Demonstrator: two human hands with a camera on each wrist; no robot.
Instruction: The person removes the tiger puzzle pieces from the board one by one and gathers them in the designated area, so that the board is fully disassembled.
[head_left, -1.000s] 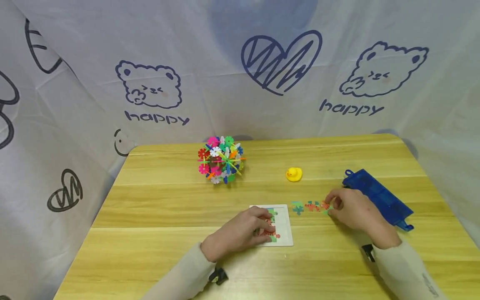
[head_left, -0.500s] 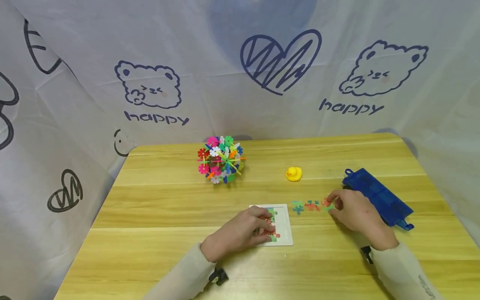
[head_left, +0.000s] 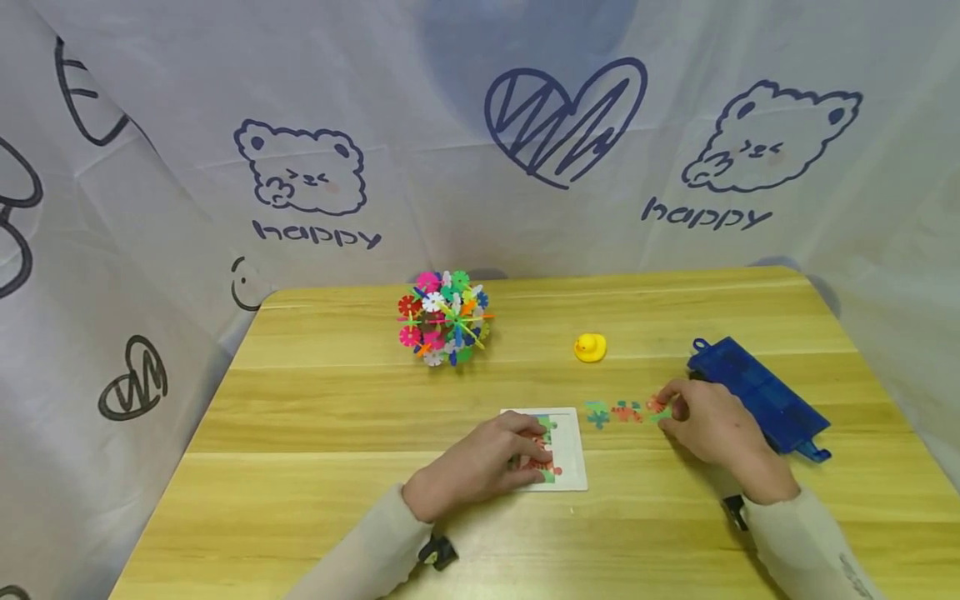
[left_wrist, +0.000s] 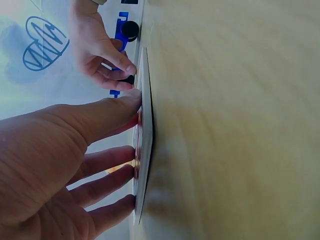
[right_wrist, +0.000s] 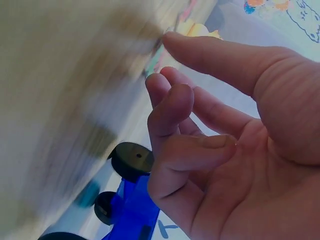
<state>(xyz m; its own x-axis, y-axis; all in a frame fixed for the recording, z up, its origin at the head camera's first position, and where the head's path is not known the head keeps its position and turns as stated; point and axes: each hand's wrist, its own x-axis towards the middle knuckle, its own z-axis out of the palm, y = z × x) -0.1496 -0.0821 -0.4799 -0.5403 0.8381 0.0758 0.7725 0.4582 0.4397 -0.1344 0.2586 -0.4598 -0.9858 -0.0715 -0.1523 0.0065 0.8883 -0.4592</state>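
Note:
My left hand (head_left: 483, 458) rests on a white-framed jigsaw puzzle (head_left: 567, 450), its fingertips spread over the joined red and green pieces. The left wrist view shows the thumb (left_wrist: 117, 107) at the board's near end and other fingertips on its face. To the right, loose puzzle pieces lie in a row: a green-blue one (head_left: 597, 414), a red one (head_left: 626, 412) and a red-green one (head_left: 657, 407). My right hand (head_left: 716, 425) holds that last puzzle piece between thumb and index finger, down at the table. Its other fingers curl in the right wrist view.
Just right of my right hand stands a blue wheeled toy (head_left: 757, 392) with a hook at its end. A yellow rubber duck (head_left: 591, 347) sits behind the pieces. A ball of colourful flower discs (head_left: 444, 318) stands at the back of the wooden table (head_left: 315, 400).
My right hand has drawn the red-green puzzle piece slightly right, widening the gap to the red piece beside it. My left hand stays on the puzzle.

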